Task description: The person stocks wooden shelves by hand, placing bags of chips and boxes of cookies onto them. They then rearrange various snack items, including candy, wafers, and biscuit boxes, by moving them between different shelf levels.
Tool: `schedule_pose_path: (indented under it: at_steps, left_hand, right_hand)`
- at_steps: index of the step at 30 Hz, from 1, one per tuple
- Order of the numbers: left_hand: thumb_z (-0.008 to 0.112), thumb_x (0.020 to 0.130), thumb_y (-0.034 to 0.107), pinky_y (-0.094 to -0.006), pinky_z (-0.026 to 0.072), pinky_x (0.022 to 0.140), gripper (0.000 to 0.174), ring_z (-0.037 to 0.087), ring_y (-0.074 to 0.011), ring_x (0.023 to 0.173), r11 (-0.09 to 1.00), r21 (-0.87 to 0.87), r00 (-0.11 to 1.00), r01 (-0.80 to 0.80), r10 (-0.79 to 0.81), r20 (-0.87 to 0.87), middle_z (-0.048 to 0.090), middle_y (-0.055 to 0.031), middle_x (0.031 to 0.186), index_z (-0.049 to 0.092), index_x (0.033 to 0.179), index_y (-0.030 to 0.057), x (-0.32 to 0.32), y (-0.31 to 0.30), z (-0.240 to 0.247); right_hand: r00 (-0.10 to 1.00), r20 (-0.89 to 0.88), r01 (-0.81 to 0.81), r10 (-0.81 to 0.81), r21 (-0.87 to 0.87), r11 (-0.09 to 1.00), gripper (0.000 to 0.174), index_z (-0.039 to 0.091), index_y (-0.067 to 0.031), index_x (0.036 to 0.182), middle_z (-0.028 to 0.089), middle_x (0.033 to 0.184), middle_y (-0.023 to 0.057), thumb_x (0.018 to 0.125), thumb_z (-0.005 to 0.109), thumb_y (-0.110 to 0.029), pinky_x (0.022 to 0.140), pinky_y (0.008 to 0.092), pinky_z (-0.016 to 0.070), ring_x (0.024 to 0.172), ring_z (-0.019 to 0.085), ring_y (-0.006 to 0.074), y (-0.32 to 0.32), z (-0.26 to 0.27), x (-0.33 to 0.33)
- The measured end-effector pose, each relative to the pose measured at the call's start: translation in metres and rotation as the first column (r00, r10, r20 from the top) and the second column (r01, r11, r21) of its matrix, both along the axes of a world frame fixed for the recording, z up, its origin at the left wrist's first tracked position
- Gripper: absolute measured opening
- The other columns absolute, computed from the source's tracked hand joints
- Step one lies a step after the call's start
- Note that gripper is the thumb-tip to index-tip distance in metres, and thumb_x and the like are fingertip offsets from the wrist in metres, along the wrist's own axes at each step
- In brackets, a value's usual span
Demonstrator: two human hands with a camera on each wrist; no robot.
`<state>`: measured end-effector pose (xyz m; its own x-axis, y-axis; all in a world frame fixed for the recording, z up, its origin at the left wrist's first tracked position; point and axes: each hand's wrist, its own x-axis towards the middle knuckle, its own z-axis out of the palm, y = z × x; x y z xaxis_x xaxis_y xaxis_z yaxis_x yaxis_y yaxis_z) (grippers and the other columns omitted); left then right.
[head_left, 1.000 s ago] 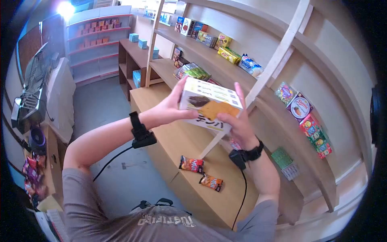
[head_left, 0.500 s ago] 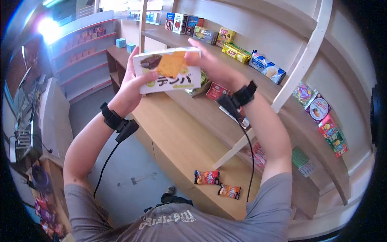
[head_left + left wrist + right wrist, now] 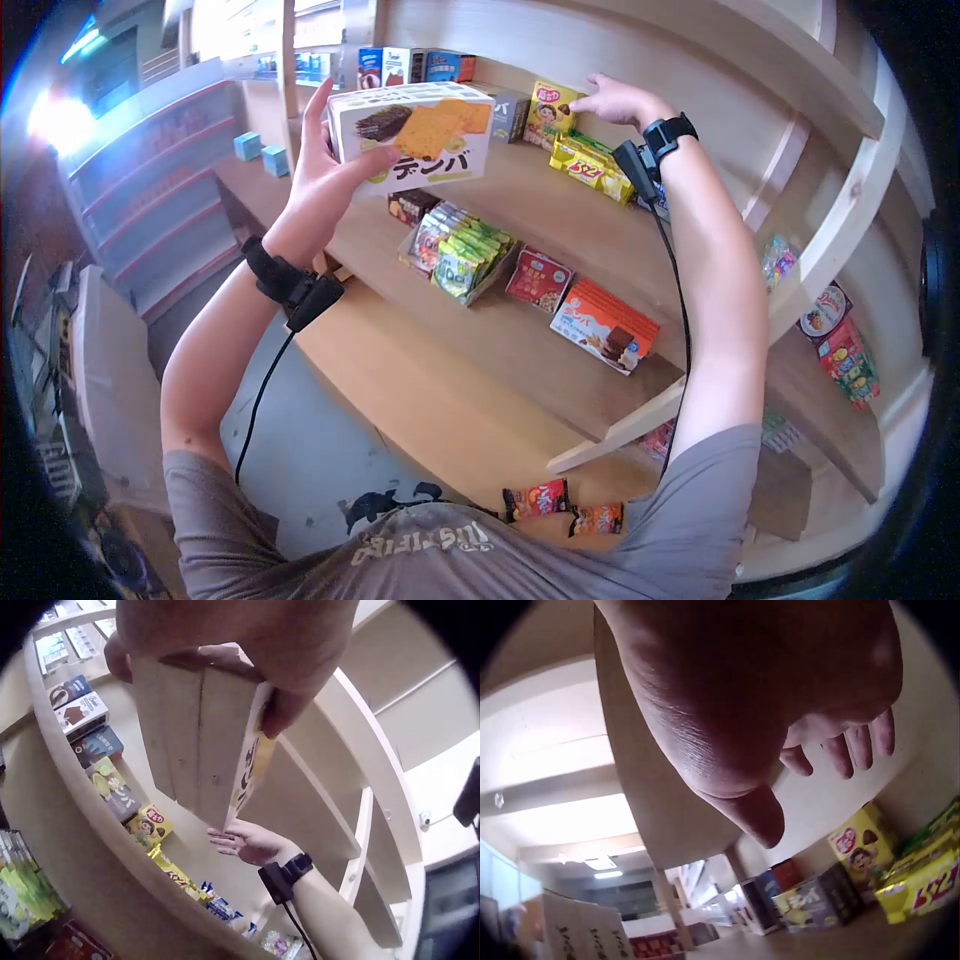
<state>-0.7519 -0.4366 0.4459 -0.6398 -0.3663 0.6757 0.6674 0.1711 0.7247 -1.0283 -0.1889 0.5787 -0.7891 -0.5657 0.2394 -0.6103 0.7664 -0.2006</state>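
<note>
The left hand [image 3: 325, 175] grips a white box [image 3: 440, 165] with orange crackers pictured on it, thumb across its front, above the upper shelf's left part. In the left wrist view the box's plain side [image 3: 199, 742] faces the camera under the left hand. The right hand [image 3: 625, 102] reaches over the upper shelf with its fingers extended, holding nothing, beside a small yellow box [image 3: 548, 112]. The right wrist view has the right hand [image 3: 780, 697] above that yellow box [image 3: 862, 844], a grey box [image 3: 817, 900] and a yellow packet [image 3: 922, 881].
Blue and white boxes [image 3: 403, 67] stand farther left on the upper shelf. Below are a tray of green packets [image 3: 465, 255], a red box [image 3: 540, 280] and an orange box [image 3: 605, 325]. Two snack bags [image 3: 537, 499] lie on the lowest surface. A slanted wooden post [image 3: 830, 245] stands right.
The right hand has let go of the white box and moved right over the upper shelf. The left hand alone holds the box. The head view has shifted toward the shelves.
</note>
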Motion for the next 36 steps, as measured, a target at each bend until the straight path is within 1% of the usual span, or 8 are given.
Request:
schedule_pose_path:
  at_steps: [13, 19, 22, 25, 29, 33, 35, 36]
  left_hand:
    - [0.08, 0.075, 0.005, -0.0403, 0.0358, 0.111, 0.107, 0.044, -0.0258, 0.131, 0.949, -0.232, 0.975, 0.214, -0.223, -0.016, 0.04, -0.0185, 0.142, 0.008, 0.154, 0.0086, -0.126, -0.107, -0.014]
    - [0.078, 0.078, 0.004, -0.0374, 0.0424, 0.105, 0.103, 0.052, -0.0241, 0.123, 0.91, -0.243, 0.935, 0.337, -0.353, -0.025, 0.049, -0.0176, 0.134, 0.007, 0.153, 0.0083, -0.16, -0.133, -0.02]
    - [0.081, 0.077, 0.012, -0.0368, 0.0404, 0.107, 0.104, 0.05, -0.0251, 0.125, 0.901, -0.249, 0.933, 0.356, -0.358, 0.04, 0.047, -0.0199, 0.136, 0.011, 0.152, 0.0031, -0.165, -0.139, -0.018]
    - [0.083, 0.075, 0.018, -0.0369, 0.0383, 0.108, 0.104, 0.048, -0.0264, 0.126, 0.891, -0.365, 0.956, 0.269, -0.293, -0.011, 0.046, -0.0216, 0.136, 0.014, 0.15, -0.002, -0.187, -0.149, -0.023]
    - [0.086, 0.074, 0.024, -0.0352, 0.0417, 0.105, 0.105, 0.052, -0.0254, 0.122, 0.867, -0.407, 0.954, 0.286, -0.295, 0.042, 0.05, -0.022, 0.133, 0.018, 0.147, -0.0066, -0.211, -0.162, -0.029]
    - [0.083, 0.079, 0.019, -0.0329, 0.0437, 0.103, 0.096, 0.054, -0.0208, 0.12, 0.865, -0.39, 0.948, 0.316, -0.299, 0.105, 0.053, -0.017, 0.132, 0.019, 0.15, 0.0037, -0.212, -0.162, -0.032]
    - [0.083, 0.079, 0.018, -0.0342, 0.0399, 0.107, 0.104, 0.051, -0.0242, 0.123, 0.843, -0.379, 0.923, 0.381, -0.325, 0.206, 0.051, -0.0216, 0.131, 0.008, 0.147, -0.006, -0.184, -0.158, -0.006]
    - [0.084, 0.078, 0.018, -0.034, 0.0399, 0.106, 0.105, 0.051, -0.0241, 0.123, 0.683, -0.574, 0.649, 0.451, -0.692, -0.314, 0.051, -0.0217, 0.13, 0.008, 0.146, -0.0076, -0.241, -0.176, -0.045]
  right_hand:
    - [0.879, -0.28, 0.435, -0.387, 0.135, 0.89, 0.092, 0.029, -0.0027, 0.15, 0.04, 0.146, 0.0266, 0.075, 0.075, -0.029, 0.111, 0.0405, 0.0377, 0.136, 0.04, 0.0379, -0.075, -0.016, -0.07]
    - [0.772, -0.459, 0.59, -0.439, 0.262, 0.763, 0.072, 0.054, -0.0068, 0.133, 0.049, 0.141, 0.019, 0.07, 0.077, -0.033, 0.105, 0.0447, 0.0432, 0.124, 0.053, 0.0379, -0.093, -0.025, -0.054]
    - [0.744, -0.512, 0.575, -0.429, 0.165, 0.801, 0.067, 0.059, -0.0064, 0.126, 0.059, 0.13, 0.0194, 0.068, 0.079, -0.033, 0.1, 0.0442, 0.0473, 0.114, 0.06, 0.0361, -0.085, -0.028, -0.061]
    - [0.906, -0.285, 0.291, -0.314, -0.121, 0.949, 0.06, 0.061, -0.0039, 0.122, 0.066, 0.115, 0.0168, 0.072, 0.08, -0.031, 0.092, 0.0405, 0.0509, 0.103, 0.065, 0.0301, -0.063, -0.013, -0.072]
    - [0.864, -0.382, 0.17, -0.328, -0.392, 0.904, 0.058, 0.055, 0.0032, 0.125, 0.066, 0.113, 0.0107, 0.084, 0.077, -0.032, 0.091, 0.0314, 0.0489, 0.1, 0.063, 0.0185, -0.044, 0.002, -0.024]
    - [0.9, -0.324, 0.016, -0.291, -0.644, 0.765, 0.051, 0.058, 0.002, 0.121, 0.068, 0.105, 0.0084, 0.086, 0.076, -0.03, 0.084, 0.0283, 0.0496, 0.091, 0.064, 0.0128, -0.035, -0.017, 0.054]
    - [0.916, -0.254, 0.069, -0.309, -0.661, 0.747, 0.051, 0.057, 0.0019, 0.125, 0.067, 0.106, 0.0066, 0.088, 0.074, -0.028, 0.083, 0.026, 0.048, 0.091, 0.064, 0.0118, -0.014, -0.035, 0.083]
    - [0.906, -0.272, 0.087, -0.325, -0.631, 0.771, 0.052, 0.054, 0.0015, 0.128, 0.067, 0.106, 0.007, 0.088, 0.073, -0.026, 0.084, 0.026, 0.048, 0.093, 0.064, 0.012, -0.01, -0.047, 0.098]
